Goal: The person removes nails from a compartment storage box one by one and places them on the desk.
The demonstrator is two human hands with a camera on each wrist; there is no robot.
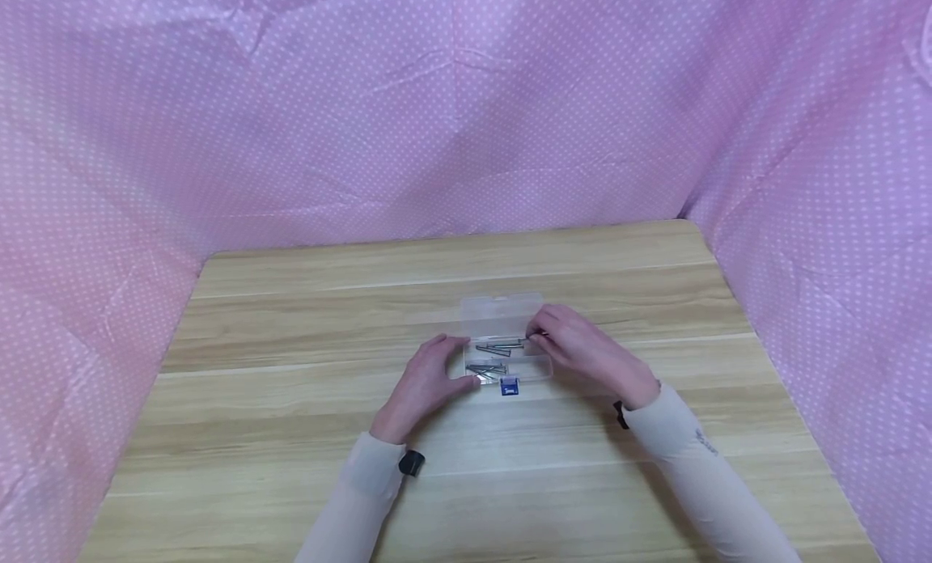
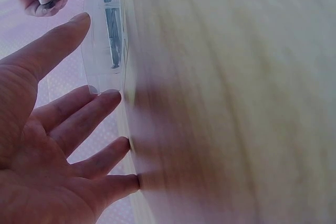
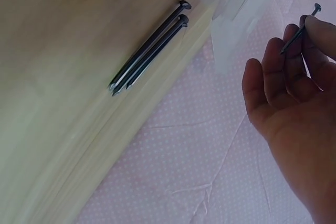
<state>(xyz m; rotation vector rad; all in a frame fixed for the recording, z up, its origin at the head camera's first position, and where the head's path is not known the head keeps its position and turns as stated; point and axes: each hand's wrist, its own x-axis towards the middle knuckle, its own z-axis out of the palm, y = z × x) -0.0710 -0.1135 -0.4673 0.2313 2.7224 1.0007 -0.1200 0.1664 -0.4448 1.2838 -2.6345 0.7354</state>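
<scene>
A clear plastic box [image 1: 540, 370] stands on the table with its lid [image 1: 501, 311] folded back, several metal nails [image 1: 493, 350] lying in its two compartments. My left hand [image 1: 429, 378] spans the box's left end, thumb by the front corner and a fingertip by the back one. Its fingers [image 2: 79, 129] are spread and fairly straight in the left wrist view. Over the box's right end, my right hand [image 1: 586, 354] pinches a nail [image 3: 292, 42] between thumb and fingertips. The right wrist view also shows dark nails [image 3: 149, 48] lying side by side on the wood.
A blue tag [image 1: 509, 387] sits at the box's front edge. The wooden table [image 1: 291, 344] has its far edge against pink dotted cloth [image 1: 364, 126], which also hangs along both sides. A black band [image 1: 412, 463] shows at the left wrist.
</scene>
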